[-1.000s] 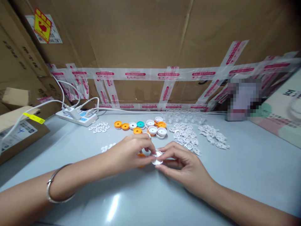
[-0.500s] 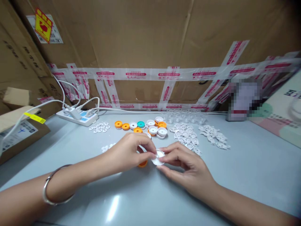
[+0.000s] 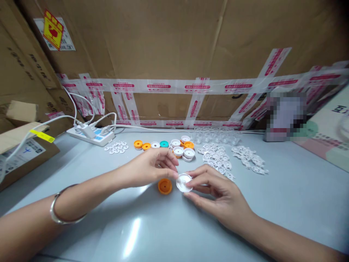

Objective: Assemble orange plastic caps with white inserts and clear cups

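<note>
My right hand (image 3: 215,189) grips a shallow white round plastic cap (image 3: 184,183) between thumb and fingers, its hollow side facing me. Just left of it, my left hand (image 3: 156,163) has its thumb and fingers apart, the thumb tip close to the cap's rim; I see nothing held there. Below the left hand, an orange round cap (image 3: 165,186) with a small centre hole lies on the table. Behind both hands are more round caps: orange ones (image 3: 138,144), a teal one (image 3: 164,144) and white ones (image 3: 189,153), some stacked.
Small white discs (image 3: 117,147) lie at left, near a power strip (image 3: 89,135) with white cables. White openwork pieces (image 3: 216,157) and another such pile (image 3: 248,158) spread at right, with clear plastic parts (image 3: 215,136) behind. Large cardboard (image 3: 163,43) walls the table's back.
My left hand has drawn back up and left from the white cap, its fingers parting. The orange cap below it is now uncovered. My right hand keeps its hold.
</note>
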Available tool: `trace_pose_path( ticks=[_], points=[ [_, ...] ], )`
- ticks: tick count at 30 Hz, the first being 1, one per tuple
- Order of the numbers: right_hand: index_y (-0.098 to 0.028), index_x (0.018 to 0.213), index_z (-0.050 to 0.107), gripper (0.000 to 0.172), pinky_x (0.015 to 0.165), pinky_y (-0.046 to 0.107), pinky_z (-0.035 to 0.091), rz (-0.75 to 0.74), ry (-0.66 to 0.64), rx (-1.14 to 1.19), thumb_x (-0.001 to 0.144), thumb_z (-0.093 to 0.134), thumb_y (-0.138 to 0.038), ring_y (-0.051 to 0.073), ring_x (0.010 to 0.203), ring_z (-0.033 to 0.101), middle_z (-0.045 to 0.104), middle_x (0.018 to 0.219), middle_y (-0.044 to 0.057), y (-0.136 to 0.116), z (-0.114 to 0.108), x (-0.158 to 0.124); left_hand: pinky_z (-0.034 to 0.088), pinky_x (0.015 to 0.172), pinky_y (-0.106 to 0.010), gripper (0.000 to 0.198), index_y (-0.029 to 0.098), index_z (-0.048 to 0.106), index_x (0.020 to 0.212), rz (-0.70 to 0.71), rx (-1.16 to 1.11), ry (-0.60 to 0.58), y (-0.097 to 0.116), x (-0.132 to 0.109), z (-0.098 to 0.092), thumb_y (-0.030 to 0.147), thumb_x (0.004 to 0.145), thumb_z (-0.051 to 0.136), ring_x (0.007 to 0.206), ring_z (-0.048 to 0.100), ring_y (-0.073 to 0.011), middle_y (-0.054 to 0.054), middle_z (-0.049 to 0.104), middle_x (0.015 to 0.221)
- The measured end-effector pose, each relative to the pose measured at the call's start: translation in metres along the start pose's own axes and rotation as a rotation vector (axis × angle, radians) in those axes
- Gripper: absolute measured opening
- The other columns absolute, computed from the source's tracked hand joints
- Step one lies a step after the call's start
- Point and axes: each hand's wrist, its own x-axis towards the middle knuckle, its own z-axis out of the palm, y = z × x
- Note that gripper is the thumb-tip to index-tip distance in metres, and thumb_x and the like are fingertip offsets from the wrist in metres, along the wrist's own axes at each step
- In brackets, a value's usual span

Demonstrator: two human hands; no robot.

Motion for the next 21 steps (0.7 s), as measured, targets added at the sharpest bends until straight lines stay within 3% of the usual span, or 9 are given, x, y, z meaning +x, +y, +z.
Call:
trace_pose_path(
  ticks=[2, 5, 7, 10, 13, 18, 21],
  points=[
    [-0.023, 0.085, 0.064, 0.013, 0.078, 0.029, 0.059, 0.063, 0.01, 0.047, 0.075, 0.063, -0.016, 0.015, 0.092, 0.062, 0.057, 0.091, 0.005, 0.0, 0.0, 0.001, 0.046, 0.072, -0.029, 0.014, 0.015, 0.054, 0.085, 0.042, 0.274, 0.01, 0.007, -0.006, -0.006, 0.023, 0.075, 0.06, 0.077, 0.058, -0.0139, -0.003, 0.062, 0.083],
    [-0.022, 0.084, 0.059, 0.013, 0.078, 0.031, 0.058, 0.139, 0.043, 0.137, 0.073, 0.065, -0.018, 0.015, 0.09, 0.063, 0.06, 0.092, 0.004, 0.002, 0.001, 0.004, 0.044, 0.077, -0.032, 0.028, 0.018, 0.058, 0.098, 0.052, 0.65, -0.055, 0.01, -0.016, -0.008, 0.031, 0.074, 0.064, 0.091, 0.055, -0.0198, -0.005, 0.061, 0.098],
    [-0.022, 0.083, 0.054, 0.017, 0.078, 0.032, 0.058, 0.193, 0.056, 0.196, 0.072, 0.066, -0.019, 0.015, 0.088, 0.064, 0.061, 0.093, 0.003, 0.002, 0.002, 0.004, 0.043, 0.08, -0.032, 0.038, 0.021, 0.057, 0.105, 0.071, 0.745, -0.124, 0.007, -0.02, -0.004, 0.032, 0.071, 0.067, 0.097, 0.055, -0.0223, -0.005, 0.059, 0.105],
    [-0.022, 0.086, 0.051, 0.022, 0.077, 0.032, 0.058, 0.256, 0.071, 0.229, 0.071, 0.067, -0.021, 0.014, 0.085, 0.064, 0.062, 0.094, 0.003, 0.003, 0.003, 0.005, 0.044, 0.078, -0.03, 0.029, 0.021, 0.06, 0.102, 0.134, 0.77, -0.162, 0.0, -0.018, 0.002, 0.023, 0.073, 0.063, 0.094, 0.056, -0.0208, -0.005, 0.059, 0.103],
    [-0.022, 0.086, 0.049, 0.025, 0.076, 0.03, 0.058, 0.302, 0.095, 0.218, 0.07, 0.068, -0.024, 0.013, 0.082, 0.064, 0.061, 0.093, 0.002, 0.003, 0.002, 0.005, 0.045, 0.076, -0.029, 0.019, 0.019, 0.063, 0.094, 0.123, 0.702, -0.162, -0.002, -0.012, -0.001, 0.017, 0.076, 0.057, 0.087, 0.058, -0.0179, -0.005, 0.061, 0.096],
    [-0.022, 0.086, 0.047, 0.028, 0.074, 0.028, 0.058, 0.334, 0.116, 0.174, 0.069, 0.069, -0.027, 0.012, 0.08, 0.064, 0.058, 0.091, 0.001, 0.006, 0.001, 0.006, 0.045, 0.082, -0.027, 0.025, 0.017, 0.057, 0.102, 0.071, 0.149, -0.166, 0.0, 0.0, -0.016, 0.016, 0.078, 0.056, 0.093, 0.058, -0.0137, -0.005, 0.061, 0.102],
    [-0.023, 0.085, 0.048, 0.028, 0.072, 0.028, 0.058, 0.32, 0.117, 0.159, 0.068, 0.069, -0.028, 0.012, 0.08, 0.063, 0.057, 0.09, 0.0, 0.007, 0.002, 0.006, 0.045, 0.081, -0.025, 0.022, 0.017, 0.056, 0.1, 0.081, -0.021, -0.148, -0.004, 0.004, -0.016, 0.014, 0.078, 0.056, 0.09, 0.058, -0.0111, -0.003, 0.061, 0.1]
  ],
)
